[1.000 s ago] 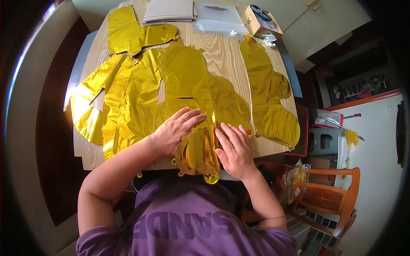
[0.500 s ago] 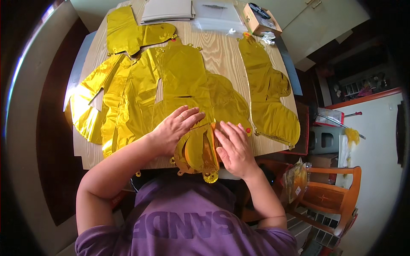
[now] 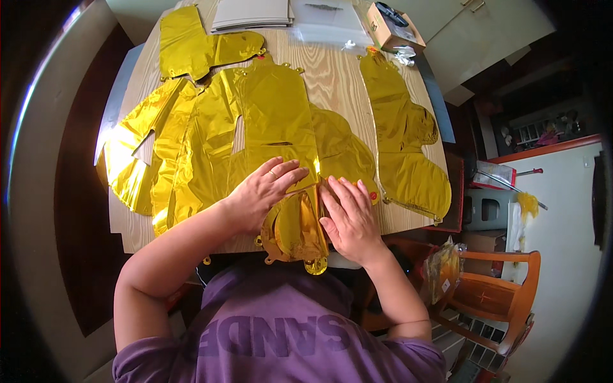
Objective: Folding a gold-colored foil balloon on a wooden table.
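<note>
Hands: both lie flat, fingers spread, palms down at lower centre of the frame; neither grips anything.
Left hand (image 3: 265,191): pressed on the near edge of the large gold foil balloon (image 3: 255,127), fingertips pointing toward the right hand.
Right hand (image 3: 348,214): pressed flat just beside the left, on the right side of the folded gold balloon (image 3: 297,226); a narrow gap separates the two hands.
Folded gold balloon: at the table's near edge, between the hands, its lower end hanging past the edge; its shape is hard to read under the palms.
Other foil pieces: a long gold balloon (image 3: 402,140) lies right of centre; more gold pieces (image 3: 143,159) overlap at left, their outlines merging.
Table (image 3: 332,76): light wood, its near edge hidden by the forearms and purple shirt (image 3: 281,332).
Upper edge: grey sheets (image 3: 252,13) and a small cardboard box (image 3: 389,25), both cut off by the frame.
Lower right: an orange wooden chair (image 3: 491,300), partly hidden.
</note>
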Demonstrator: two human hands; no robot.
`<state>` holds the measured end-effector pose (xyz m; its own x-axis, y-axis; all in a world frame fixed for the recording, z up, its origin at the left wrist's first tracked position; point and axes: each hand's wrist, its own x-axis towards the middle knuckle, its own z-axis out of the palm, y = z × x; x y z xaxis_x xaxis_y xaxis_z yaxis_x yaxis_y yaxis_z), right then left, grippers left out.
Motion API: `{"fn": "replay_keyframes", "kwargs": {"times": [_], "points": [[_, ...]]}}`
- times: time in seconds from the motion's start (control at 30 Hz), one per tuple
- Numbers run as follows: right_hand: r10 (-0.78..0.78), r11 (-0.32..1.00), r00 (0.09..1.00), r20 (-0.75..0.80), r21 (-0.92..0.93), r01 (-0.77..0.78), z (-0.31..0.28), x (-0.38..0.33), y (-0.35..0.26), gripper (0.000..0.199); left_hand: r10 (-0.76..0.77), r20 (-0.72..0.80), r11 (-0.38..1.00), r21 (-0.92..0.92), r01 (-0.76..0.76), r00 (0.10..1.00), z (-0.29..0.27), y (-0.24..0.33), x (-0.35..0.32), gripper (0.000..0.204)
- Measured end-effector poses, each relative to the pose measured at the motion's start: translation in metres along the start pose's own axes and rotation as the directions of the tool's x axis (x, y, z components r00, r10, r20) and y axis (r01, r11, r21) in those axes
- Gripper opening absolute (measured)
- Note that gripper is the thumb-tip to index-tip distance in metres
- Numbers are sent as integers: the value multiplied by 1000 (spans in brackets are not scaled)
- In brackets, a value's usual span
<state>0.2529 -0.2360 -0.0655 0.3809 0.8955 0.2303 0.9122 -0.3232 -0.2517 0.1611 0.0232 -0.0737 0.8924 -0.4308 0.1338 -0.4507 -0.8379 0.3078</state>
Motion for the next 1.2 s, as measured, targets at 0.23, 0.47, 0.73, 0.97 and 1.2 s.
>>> {"fn": "replay_keyframes", "kwargs": {"times": [0.23, 0.47, 0.73, 0.97, 1.2], "points": [[-5, 1000, 1000, 17, 5, 4, 1, -1, 0, 57, 31, -3, 1000, 2, -31, 1000, 2, -1, 0, 83], [0, 1000, 999, 35, 6, 0, 0, 1, 0, 55, 18, -70, 997, -74, -23, 997, 7, -2, 0, 73], [-1, 1000, 1000, 12, 20, 1, -1, 1, 1, 57, 33, -55, 998, -46, -36, 998, 7, -5, 1, 69], [-20, 992, 992, -124, 119, 35, -10, -11, -7, 54, 42, -106, 999, 8, -41, 994, 4, 2, 4, 75], [-19, 997, 997, -75, 78, 24, 0, -16, -17, 55, 24, -84, 999, -23, -26, 996, 7, -3, -1, 88]]}}
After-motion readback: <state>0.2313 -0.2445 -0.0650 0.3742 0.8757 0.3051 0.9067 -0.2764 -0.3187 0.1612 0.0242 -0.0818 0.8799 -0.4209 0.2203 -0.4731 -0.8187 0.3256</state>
